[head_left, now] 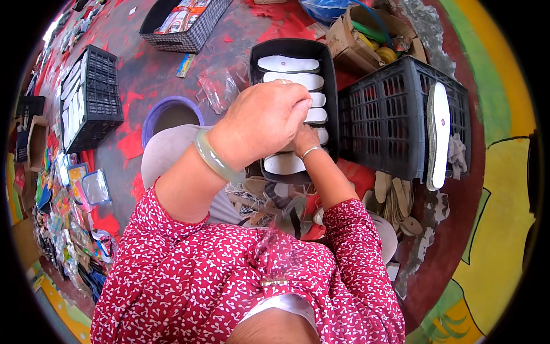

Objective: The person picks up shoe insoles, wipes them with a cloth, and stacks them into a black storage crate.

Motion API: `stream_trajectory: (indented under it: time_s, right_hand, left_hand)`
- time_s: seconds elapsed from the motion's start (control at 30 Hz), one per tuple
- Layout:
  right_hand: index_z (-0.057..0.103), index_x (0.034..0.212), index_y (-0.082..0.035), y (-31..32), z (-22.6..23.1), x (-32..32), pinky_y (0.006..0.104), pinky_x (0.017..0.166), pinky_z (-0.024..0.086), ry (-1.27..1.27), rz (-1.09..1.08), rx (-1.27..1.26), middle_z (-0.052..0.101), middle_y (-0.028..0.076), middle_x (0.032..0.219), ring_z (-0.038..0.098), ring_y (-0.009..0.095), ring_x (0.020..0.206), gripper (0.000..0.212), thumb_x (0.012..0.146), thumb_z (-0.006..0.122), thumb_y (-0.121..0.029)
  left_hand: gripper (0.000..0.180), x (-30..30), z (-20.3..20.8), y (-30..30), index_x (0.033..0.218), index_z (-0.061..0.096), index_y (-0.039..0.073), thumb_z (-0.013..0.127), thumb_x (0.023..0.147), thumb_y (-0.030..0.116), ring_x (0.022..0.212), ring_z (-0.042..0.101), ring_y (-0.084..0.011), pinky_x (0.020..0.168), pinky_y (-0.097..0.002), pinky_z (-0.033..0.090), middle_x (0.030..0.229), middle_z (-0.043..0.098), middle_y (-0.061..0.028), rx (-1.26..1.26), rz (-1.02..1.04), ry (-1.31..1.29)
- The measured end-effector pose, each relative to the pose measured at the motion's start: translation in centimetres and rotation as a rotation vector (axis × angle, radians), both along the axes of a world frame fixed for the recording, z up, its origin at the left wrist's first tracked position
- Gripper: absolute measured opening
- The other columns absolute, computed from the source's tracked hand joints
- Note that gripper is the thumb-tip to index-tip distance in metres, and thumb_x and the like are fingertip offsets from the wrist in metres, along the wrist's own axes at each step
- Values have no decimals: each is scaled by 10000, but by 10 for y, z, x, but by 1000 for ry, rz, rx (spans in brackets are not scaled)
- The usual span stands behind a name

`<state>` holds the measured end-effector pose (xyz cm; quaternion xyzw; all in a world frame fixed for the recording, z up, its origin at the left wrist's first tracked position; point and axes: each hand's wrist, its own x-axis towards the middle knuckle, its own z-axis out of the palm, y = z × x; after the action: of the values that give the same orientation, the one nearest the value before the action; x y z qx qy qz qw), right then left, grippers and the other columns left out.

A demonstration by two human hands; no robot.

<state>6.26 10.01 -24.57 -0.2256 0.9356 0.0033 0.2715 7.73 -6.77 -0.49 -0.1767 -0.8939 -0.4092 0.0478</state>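
White insoles (pixel 288 63) lie in a row across a black bin (pixel 257 54) in front of me. My left hand (pixel 266 117), with a pale bangle at the wrist, is raised over the bin's left and middle part. Its fingers are curled in toward the thumb, and whatever they hold, if anything, is hidden. Lower down, my right hand (pixel 307 139), with a thin bracelet, reaches in among the insoles. My left hand covers most of its fingers, so its grip does not show. Another white insole (pixel 283 163) lies at the bin's near end.
To the right stands a dark plastic crate (pixel 375 120) with a stack of insoles (pixel 439 137) on it. A cardboard box (pixel 349 43) sits behind. At left are a purple bucket (pixel 152 123) and another crate (pixel 103 92). Shoe pieces (pixel 392 198) lie on the floor near me.
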Motion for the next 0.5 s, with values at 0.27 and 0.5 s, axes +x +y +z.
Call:
stream_trajectory:
  time_s: [0.27,0.5]
  right_hand:
    - [572,1063,-82,2,-67,9,450,857,435,-262,-452,-127,615,153,1083,577,313,1032,288,852,493,-262]
    - [584,1038,-131,-1,-63,9,442,854,432,-284,-480,-143,636,116,1010,581,296,1009,273,834,556,-310]
  left_hand:
    - [145,-4,4,10,880,609,3,549,845,130,744,590,-312,655,-367,465,825,621,-148,-3,-25,-21]
    - [133,-5,16,14,907,608,-6,565,837,98,758,598,-303,664,-349,467,832,622,-148,65,-38,-19]
